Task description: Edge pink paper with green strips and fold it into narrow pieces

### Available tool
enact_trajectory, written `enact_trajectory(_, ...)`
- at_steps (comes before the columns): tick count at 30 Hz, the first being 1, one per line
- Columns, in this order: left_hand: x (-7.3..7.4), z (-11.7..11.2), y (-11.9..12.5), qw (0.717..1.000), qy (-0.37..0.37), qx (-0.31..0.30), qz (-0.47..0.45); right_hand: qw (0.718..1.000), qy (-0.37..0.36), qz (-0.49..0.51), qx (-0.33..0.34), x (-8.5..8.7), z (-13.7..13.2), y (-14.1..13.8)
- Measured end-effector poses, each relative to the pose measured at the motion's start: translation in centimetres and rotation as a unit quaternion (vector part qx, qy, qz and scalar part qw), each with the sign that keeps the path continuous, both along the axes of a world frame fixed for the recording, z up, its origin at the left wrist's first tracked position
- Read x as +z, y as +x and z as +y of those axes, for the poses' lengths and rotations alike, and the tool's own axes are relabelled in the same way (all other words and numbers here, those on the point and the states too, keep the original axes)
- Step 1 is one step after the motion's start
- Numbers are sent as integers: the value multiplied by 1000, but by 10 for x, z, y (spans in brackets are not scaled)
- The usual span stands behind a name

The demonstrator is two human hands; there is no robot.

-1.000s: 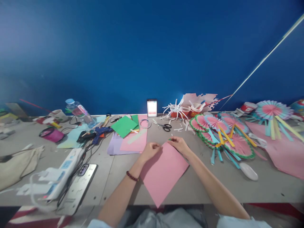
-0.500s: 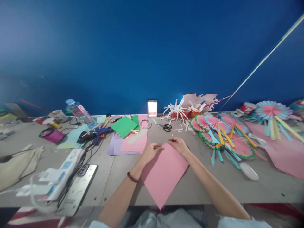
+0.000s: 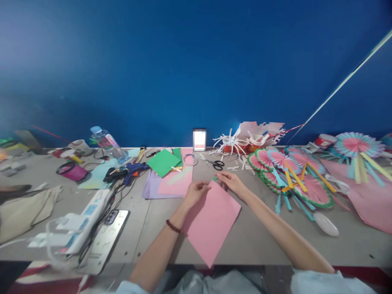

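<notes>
A sheet of pink paper [image 3: 211, 224] lies turned like a diamond in front of me, one corner reaching past the table's front edge. My left hand [image 3: 196, 194] pinches its upper left edge, fingers curled together. At the far corner is my right hand [image 3: 229, 182], its fingers bent around the upper right edge with the thumb close to the paper. A small green piece [image 3: 214, 178] shows at that corner, beside my right fingertips. Exactly how the right fingers grip is partly hidden.
Scissors [image 3: 216, 164], a tape ring [image 3: 190, 159] and green paper [image 3: 163, 162] lie beyond my hands. Pleated paper fans [image 3: 312, 190] and a white spoon [image 3: 326, 224] are to the right. Leftward are a phone [image 3: 105, 241], power strip [image 3: 88, 220], glue gun [image 3: 134, 168] and bottle [image 3: 108, 143].
My right hand's fingers have shifted at the far corner, and more of the green piece now shows. The left hand keeps its pinch on the paper. The whole view has moved slightly.
</notes>
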State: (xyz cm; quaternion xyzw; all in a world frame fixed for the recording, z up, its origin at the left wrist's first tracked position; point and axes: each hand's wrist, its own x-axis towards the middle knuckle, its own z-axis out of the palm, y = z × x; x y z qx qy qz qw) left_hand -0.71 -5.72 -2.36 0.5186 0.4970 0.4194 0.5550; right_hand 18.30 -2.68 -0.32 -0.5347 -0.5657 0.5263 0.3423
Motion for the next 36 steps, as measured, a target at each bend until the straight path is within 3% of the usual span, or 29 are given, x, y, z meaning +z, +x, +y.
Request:
enact_trajectory(3,0,1,-1,999,7,16,36,986,103,-132,-15,1,21,6)
enact_trajectory(6,-2,2,-2,997,32,33,69,936,193,-293,-13,1,42,8)
enact_trajectory(12,-6,4,-3,996,50,36,66,915,183,-359,-17,-6,67,4)
enact_trajectory(20,-3,5,-3,998,36,42,29,914,161,-371,-33,-4,73,0)
enact_trajectory(26,-1,5,-3,998,37,57,-3,936,148,-318,-42,2,57,12)
enact_trajectory(30,3,5,-2,997,39,61,-17,996,12,-67,-58,-2,33,25)
enact_trajectory(33,6,3,-3,998,40,44,-17,996,-41,53,-66,-4,9,32)
enact_trajectory(36,8,3,-4,998,47,24,-36,992,-57,97,-51,-6,-13,35)
